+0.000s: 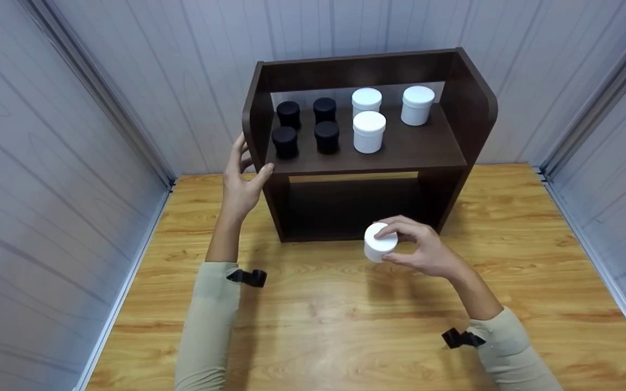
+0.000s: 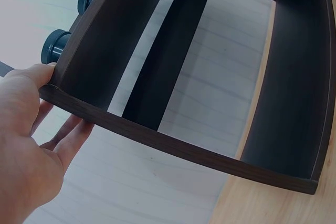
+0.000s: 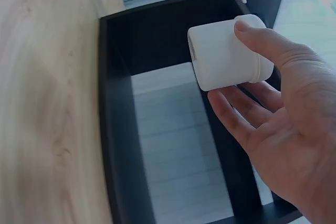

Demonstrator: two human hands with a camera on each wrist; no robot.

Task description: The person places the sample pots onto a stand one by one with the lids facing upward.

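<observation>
My right hand pinches a white lidded jar between thumb and fingers, in front of the lower compartment of a dark brown shelf. The right wrist view shows the white jar tipped sideways in that picture, with the thumb near its lid. My left hand grips the shelf's left side panel, thumb at the front edge and fingers round the outside. On the upper board stand several black lidded jars at the left. Three white jars stand at the centre and right.
The shelf stands on a wood-grain surface near the back wall. Pale panels rise on both sides. Black wrist mounts sit on both sleeves. The shelf's back has open gaps, with the wall seen through them.
</observation>
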